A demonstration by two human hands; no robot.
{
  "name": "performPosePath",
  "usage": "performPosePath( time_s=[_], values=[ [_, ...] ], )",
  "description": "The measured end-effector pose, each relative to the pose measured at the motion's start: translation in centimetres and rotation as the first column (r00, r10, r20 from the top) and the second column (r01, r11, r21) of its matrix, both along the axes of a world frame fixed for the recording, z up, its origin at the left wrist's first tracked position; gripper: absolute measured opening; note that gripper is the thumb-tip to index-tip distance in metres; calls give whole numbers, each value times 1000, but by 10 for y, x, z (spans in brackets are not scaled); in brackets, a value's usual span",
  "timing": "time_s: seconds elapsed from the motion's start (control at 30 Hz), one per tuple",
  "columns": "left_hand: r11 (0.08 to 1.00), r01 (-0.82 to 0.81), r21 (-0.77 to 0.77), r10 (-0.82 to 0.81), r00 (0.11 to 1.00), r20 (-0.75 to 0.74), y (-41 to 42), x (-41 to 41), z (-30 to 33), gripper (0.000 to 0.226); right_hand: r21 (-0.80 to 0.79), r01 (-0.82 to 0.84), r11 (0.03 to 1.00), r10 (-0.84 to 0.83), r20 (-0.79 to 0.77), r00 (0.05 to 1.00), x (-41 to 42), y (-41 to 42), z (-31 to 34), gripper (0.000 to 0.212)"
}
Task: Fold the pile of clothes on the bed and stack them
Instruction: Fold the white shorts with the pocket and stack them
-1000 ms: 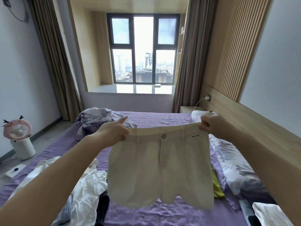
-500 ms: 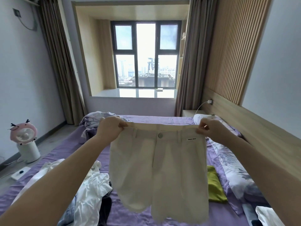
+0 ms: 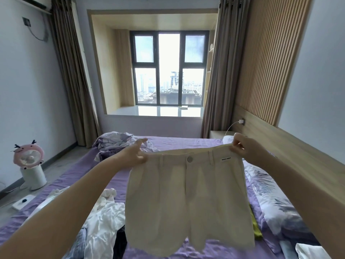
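Here, a pair of cream shorts (image 3: pixel 188 200) hangs in mid-air over the purple bed (image 3: pixel 173 142), spread flat by its waistband, button side toward the camera and both leg hems dangling just above the sheet at 6 o'clock.

Left hand (image 3: pixel 133 154), at 9 o'clock of the waistband: pinches the left corner, the thumb on the near face of the cloth and the forefinger stretched out straight beyond it.

Right hand (image 3: pixel 246 148), at 3 o'clock of the waistband: fingers curled over the top edge, gripping the right corner between thumb and fingertips.

Edges and room: a bare strip of sheet lies beyond the shorts toward 12 o'clock, reaching to the wall under the window (image 3: pixel 169 69). At 7 o'clock a loose pile of clothes (image 3: pixel 100 219) in white, pale blue and black lies on the bed, partly behind the left forearm. At 4 o'clock a patterned pillow (image 3: pixel 270 200) lies along the headboard (image 3: pixel 291 146) side, and a green garment (image 3: pixel 255 228) shows between it and the shorts. At 11 o'clock a crumpled quilt (image 3: pixel 115 143) lies at the far left corner of the bed. On the floor at 9 o'clock stands a pink fan (image 3: pixel 29 161).
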State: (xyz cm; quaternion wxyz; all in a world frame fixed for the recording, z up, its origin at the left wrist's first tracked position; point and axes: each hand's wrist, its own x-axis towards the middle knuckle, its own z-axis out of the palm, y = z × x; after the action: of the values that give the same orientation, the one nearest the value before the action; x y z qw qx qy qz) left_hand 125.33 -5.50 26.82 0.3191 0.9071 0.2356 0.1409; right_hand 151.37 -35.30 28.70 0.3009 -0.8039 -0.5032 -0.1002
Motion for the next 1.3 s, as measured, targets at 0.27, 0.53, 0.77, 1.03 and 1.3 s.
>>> performPosePath(
  time_s=[0.27,0.53,0.77,1.03,1.3],
  values=[
    [967,104,-232,-104,995,10,3,-4,-5,65,-38,62,997,-63,-19,998,12,0,-7,23],
    [977,158,141,-150,987,-63,7,-8,0,26,-140,-6,990,-19,-177,984,9,-6,-9,13],
    [991,-96,-90,110,981,162,4,-4,-15,13,-31,134,991,-126,-587,800,-1,-1,-17,5],
    [872,-121,-474,352,828,437,-53,43,-12,24,240,62,969,164,-808,566,-53,32,-13,16],
    [898,21,-439,237,818,525,-106,68,-7,27,301,-230,926,376,-656,655,-91,70,-13,16]
  ],
)
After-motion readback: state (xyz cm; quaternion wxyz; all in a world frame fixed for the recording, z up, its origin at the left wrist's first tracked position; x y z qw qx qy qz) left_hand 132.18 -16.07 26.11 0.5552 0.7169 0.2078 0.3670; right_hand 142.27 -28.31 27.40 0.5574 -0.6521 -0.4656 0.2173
